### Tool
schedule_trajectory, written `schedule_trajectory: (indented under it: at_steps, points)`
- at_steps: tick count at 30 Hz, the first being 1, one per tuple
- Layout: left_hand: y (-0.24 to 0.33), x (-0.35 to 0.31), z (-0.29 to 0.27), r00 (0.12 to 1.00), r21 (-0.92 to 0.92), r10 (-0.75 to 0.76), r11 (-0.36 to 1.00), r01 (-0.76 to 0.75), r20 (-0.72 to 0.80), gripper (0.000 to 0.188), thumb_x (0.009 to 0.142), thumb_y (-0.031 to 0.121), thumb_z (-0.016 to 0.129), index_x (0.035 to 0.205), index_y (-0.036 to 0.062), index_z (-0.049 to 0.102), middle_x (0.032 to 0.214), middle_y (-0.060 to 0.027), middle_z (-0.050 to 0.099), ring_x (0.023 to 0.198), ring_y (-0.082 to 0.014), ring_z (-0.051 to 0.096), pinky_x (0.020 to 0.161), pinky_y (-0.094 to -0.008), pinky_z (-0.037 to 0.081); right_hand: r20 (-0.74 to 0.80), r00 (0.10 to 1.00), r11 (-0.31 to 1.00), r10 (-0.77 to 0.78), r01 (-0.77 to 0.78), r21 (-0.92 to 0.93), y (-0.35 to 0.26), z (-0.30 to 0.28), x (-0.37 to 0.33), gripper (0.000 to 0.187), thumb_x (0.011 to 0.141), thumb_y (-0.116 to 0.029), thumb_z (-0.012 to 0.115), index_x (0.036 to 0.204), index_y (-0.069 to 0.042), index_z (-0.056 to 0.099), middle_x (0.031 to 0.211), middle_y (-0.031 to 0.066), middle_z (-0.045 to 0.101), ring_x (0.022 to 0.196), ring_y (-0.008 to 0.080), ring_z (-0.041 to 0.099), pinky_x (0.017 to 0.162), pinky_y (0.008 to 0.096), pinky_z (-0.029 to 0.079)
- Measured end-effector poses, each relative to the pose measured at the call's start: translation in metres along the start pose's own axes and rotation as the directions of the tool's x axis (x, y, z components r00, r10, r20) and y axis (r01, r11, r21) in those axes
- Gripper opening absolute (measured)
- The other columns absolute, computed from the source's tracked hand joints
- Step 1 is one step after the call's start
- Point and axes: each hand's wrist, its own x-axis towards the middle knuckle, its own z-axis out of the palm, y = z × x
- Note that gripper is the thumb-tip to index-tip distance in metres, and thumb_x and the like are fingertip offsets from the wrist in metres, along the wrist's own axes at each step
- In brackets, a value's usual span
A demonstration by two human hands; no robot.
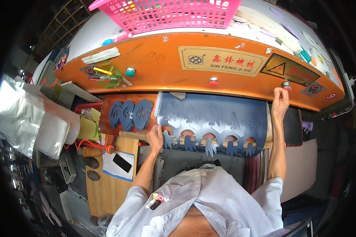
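Note:
A dark blue sheet [217, 108] with rows of cut-outs lies under the front of an orange machine [154, 67]. Along its near edge hang ragged strips around several rounded gaps. My left hand [155, 138] is at the sheet's left edge, fingers closed against it; the underside of the grip is hidden. My right hand [281, 99] is raised to the machine's front panel, its fingers curled at a red push button [287, 87]. Left of the sheet, several dark blue sole-shaped cut pieces [142, 113] stand in stacks on a reddish-brown board [105, 118].
A pink basket [174, 17] stands on the machine. Its panel carries a green button [130, 72], another red button [213, 81] and a clear holder with pens [110, 77]. At left are plastic bags [23, 114], a wooden table [101, 193] and a phone [122, 162] on papers.

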Motion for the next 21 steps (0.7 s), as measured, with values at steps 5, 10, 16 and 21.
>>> schedule_trajectory:
  at_steps: [5,10,16,21]
  points:
    - [0.016,0.042,0.016,0.999,-0.036,0.031,0.999,-0.032,-0.034,0.041,0.106,0.036,0.058,0.09,0.0008,0.069,0.078,-0.0276,0.067,0.078,-0.0495,0.067,0.07,-0.0549,0.048,-0.013,0.978,0.944,0.209,-0.205,-0.257,0.034,-0.04,-0.069,0.024,0.1,-0.023,0.069,0.098,0.0,0.07,0.091,0.0116,0.067,0.089,0.0266,0.064,0.084,0.04,0.051]
    - [0.02,0.047,0.022,0.998,0.055,0.025,0.998,-0.022,-0.053,0.041,0.106,0.036,0.057,0.09,-0.0003,0.069,0.08,-0.0275,0.068,0.078,-0.0489,0.067,0.07,-0.0539,0.048,0.018,0.874,0.818,0.486,-0.447,-0.361,0.072,-0.061,-0.132,0.045,0.102,-0.04,0.066,0.092,0.003,0.072,0.072,0.0185,0.067,0.073,0.0373,0.065,0.075,0.0498,0.051]
    - [0.014,0.045,0.022,0.995,0.02,0.072,0.997,-0.07,-0.067,0.04,0.106,0.036,0.055,0.094,0.0009,0.071,0.083,-0.0293,0.069,0.083,-0.0499,0.068,0.073,-0.0549,0.049,-0.023,0.89,0.833,0.455,-0.434,-0.342,0.088,-0.035,-0.163,0.058,0.109,-0.044,0.053,0.079,0.005,0.065,0.07,0.0315,0.061,0.073,0.0504,0.064,0.069,0.0565,0.044]
    - [0.009,0.043,0.022,0.987,-0.014,0.064,0.998,-0.067,-0.147,0.043,0.106,0.038,0.054,0.095,0.0012,0.071,0.083,-0.0277,0.07,0.083,-0.0512,0.067,0.075,-0.0572,0.049,0.002,0.909,0.845,0.417,-0.387,-0.37,0.102,-0.034,-0.167,0.056,0.109,-0.041,0.053,0.077,0.004,0.061,0.071,0.0314,0.06,0.072,0.0522,0.06,0.069,0.0564,0.044]
